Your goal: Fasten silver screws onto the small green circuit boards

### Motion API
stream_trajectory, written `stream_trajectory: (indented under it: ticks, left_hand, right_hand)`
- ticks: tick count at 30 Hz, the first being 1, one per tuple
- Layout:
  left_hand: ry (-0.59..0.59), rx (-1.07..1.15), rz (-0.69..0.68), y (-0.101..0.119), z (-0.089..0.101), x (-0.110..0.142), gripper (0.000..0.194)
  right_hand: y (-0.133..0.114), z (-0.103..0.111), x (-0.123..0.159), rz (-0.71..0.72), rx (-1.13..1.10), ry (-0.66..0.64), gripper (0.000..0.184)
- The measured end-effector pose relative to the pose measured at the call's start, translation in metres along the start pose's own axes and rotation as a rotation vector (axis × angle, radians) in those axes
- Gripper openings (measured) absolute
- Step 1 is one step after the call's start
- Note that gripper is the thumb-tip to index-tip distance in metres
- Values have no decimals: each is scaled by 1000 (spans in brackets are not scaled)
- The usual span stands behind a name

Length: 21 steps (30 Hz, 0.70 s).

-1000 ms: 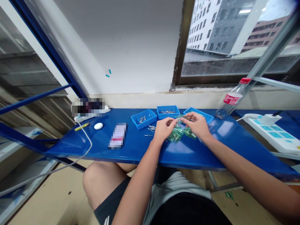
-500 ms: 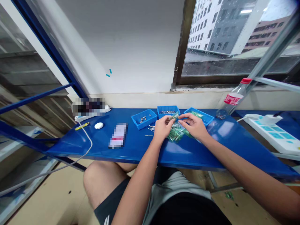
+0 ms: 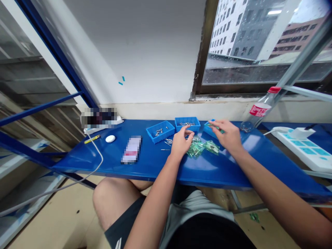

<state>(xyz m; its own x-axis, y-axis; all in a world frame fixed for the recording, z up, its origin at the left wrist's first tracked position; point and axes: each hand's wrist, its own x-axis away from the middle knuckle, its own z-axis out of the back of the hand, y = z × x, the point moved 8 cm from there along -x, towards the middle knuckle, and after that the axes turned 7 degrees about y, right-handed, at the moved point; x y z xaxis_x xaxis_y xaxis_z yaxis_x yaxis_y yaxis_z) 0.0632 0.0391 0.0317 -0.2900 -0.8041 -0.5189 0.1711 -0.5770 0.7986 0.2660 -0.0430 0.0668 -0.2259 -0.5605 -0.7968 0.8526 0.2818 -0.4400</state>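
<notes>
My left hand point(image 3: 181, 141) is over the desk beside a pile of small green plastic bags point(image 3: 195, 148). Its fingers are curved and apart, with nothing visible between them. Over the right blue bin point(image 3: 209, 130), my right hand point(image 3: 228, 135) has its fingertips pinched at a green plastic bag point(image 3: 220, 130), partly covered by the fingers. Another clump of green bags point(image 3: 212, 147) lies below that hand. Small metal parts sit in the left blue bin point(image 3: 160, 132), and thin metal pieces fill the middle blue bin point(image 3: 187, 124).
Loose metal pins point(image 3: 169, 141) lie left of my left hand. Farther left are a phone point(image 3: 131, 149), a round white object point(image 3: 110, 138) and a yellow cutter point(image 3: 92, 139). A plastic bottle point(image 3: 259, 110) and a white power strip point(image 3: 303, 147) are at the right.
My hands were together over a small green bag and have come apart. The right moved right to the right bin; the left stayed near the pile and no longer shows the bag.
</notes>
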Motion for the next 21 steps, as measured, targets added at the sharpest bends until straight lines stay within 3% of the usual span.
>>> stream_trajectory:
  ticks: [3, 7, 10, 17, 21]
  left_hand:
    - [4, -29, -13, 1, 0, 0, 36]
    - [1, -50, -20, -1, 0, 0, 34]
    - [-4, -75, -21, -4, -1, 0, 32]
    - [-2, -103, -19, -6, 0, 0, 31]
    - [10, -119, -12, -5, 1, 0, 29]
  right_hand:
    - [17, 16, -4, 52, 287, 47, 36]
    - [36, 1, 2, 31, 514, -189, 41]
    - [40, -4, 4, -19, 590, -264, 50]
    - [49, 4, 2, -136, 704, -265, 58]
    - [38, 9, -2, -27, 608, -153, 47]
